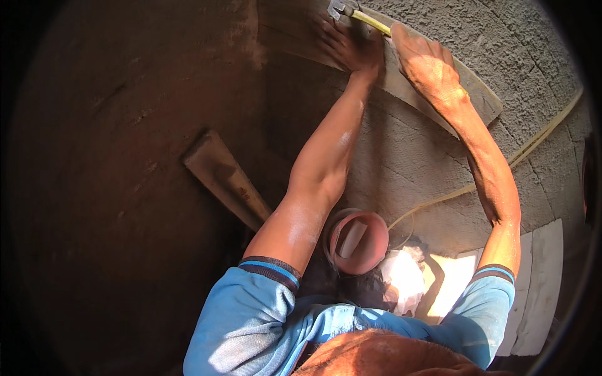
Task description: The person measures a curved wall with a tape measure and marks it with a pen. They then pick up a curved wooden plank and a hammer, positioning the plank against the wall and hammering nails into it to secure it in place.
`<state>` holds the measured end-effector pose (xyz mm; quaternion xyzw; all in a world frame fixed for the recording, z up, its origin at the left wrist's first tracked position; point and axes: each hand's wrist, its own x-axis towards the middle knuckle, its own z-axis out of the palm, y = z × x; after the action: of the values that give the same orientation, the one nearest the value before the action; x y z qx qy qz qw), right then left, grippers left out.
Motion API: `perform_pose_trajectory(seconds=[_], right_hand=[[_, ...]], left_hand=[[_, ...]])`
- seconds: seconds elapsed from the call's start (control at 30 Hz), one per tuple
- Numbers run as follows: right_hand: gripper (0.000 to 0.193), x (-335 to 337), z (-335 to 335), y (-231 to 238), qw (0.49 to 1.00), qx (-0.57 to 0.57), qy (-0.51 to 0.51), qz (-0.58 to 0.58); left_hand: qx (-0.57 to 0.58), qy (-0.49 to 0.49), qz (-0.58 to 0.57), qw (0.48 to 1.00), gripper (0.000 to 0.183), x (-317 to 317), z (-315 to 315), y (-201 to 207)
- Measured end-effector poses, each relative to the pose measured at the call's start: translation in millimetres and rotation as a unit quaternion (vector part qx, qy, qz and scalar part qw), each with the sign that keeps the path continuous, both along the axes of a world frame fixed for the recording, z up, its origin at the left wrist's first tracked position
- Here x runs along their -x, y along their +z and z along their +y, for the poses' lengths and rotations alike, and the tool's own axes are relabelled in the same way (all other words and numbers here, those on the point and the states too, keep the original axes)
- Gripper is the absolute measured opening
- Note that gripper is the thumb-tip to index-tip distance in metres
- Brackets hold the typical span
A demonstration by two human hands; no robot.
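Observation:
A long grey tile [480, 103] lies across the top, beside rough grey mortar [508, 41]. My left hand [351, 50] rests on its shaded left part, fingers spread, holding nothing. My right hand [429, 67] is wrapped round the yellow handle of a hammer [373, 21], to the right of my left hand. The metal head of the hammer points to the upper left, above my left fingers. Whether the hammer touches the tile I cannot tell.
A brown wall [138, 113] fills the left. A wooden board [232, 182] leans near my left forearm. Below stand a pink bucket [376, 244] with a pale block inside, a white plastic bag [403, 279] and white panels [542, 282]. A yellowish strap [545, 131] curves past my right arm.

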<state>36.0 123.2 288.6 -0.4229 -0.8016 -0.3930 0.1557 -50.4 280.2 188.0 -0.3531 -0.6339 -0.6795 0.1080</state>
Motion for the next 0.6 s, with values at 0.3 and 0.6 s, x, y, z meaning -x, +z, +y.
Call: perform_pose_trajectory(seconds=[0.3,0.6], right_hand=[[0.020,-54.3,-60.6,-7.4,0.948,-0.043,0.082,0.305],[0.032,-108.7,-131.1,-50.3,0.711,0.113,0.161,0.676]], left_hand=[[-0.051,-0.251,0.056,0.965,0.107,29.8,-52.2,6.1],[-0.014,-0.315,0.099,0.944,0.119,94.5,-60.2,8.9]])
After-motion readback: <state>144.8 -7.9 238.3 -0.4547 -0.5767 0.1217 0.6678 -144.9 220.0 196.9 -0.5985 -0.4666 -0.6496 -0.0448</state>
